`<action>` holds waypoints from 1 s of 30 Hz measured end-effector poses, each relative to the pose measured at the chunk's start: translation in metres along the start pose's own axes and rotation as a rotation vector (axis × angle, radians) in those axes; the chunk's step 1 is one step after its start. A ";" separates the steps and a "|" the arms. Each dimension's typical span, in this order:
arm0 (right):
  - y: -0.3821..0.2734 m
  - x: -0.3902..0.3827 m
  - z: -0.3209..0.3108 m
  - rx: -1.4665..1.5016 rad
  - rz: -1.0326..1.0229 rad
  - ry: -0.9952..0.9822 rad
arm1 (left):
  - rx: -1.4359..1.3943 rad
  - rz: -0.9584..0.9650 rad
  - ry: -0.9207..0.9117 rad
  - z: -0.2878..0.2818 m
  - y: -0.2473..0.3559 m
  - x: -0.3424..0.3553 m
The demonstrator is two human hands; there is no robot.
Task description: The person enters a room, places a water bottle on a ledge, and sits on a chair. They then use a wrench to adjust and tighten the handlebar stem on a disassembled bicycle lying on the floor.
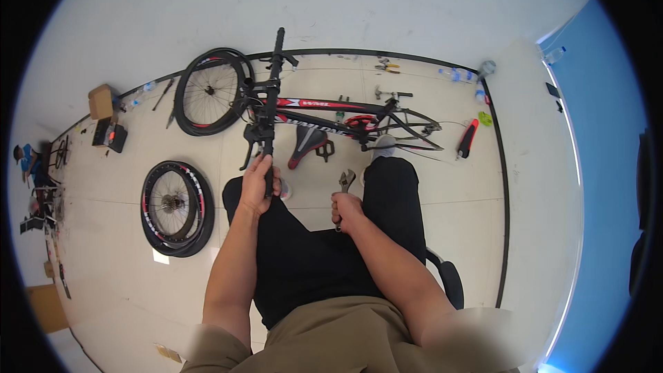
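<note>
My left hand [257,185] is closed round the near grip of a black bicycle handlebar [270,114]. The bar joins a black and red bicycle frame [324,105], which lies stretched out to the right in front of me, without wheels in it. In my right hand [347,211], above my right thigh, is an adjustable wrench [347,179], its jaw end pointing away from me. A black and red saddle [308,145] rests on the floor below the frame, with a black pedal [325,150] beside it.
Left of the frame lie a wheel with tyre [209,90] and a second wheel [171,206] with a cassette. Pliers [388,67] and a hammer [394,93] lie beyond the frame. Right are a red and black fender [468,139] and bottles [456,75]. A cardboard box [103,101] stands far left.
</note>
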State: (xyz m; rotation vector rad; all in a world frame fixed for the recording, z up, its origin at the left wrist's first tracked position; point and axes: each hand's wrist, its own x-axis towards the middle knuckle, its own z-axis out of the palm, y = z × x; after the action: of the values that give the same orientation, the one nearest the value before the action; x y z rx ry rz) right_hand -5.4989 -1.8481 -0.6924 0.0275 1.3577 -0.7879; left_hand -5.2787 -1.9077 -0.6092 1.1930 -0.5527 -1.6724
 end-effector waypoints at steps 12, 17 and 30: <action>-0.005 -0.010 0.012 0.036 -0.004 -0.005 | 0.309 -0.054 0.149 0.001 0.018 -0.003; -0.006 -0.009 0.014 0.071 -0.004 -0.010 | 0.464 0.017 0.186 0.009 0.003 0.002; -0.005 -0.008 0.018 0.075 0.004 -0.041 | 0.461 0.087 0.214 0.019 0.005 -0.005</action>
State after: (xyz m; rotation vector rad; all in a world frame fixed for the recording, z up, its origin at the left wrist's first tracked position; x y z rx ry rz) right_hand -5.4861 -1.8556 -0.6787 0.0720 1.2891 -0.8317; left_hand -5.2934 -1.9087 -0.5954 1.6302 -0.8708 -1.3585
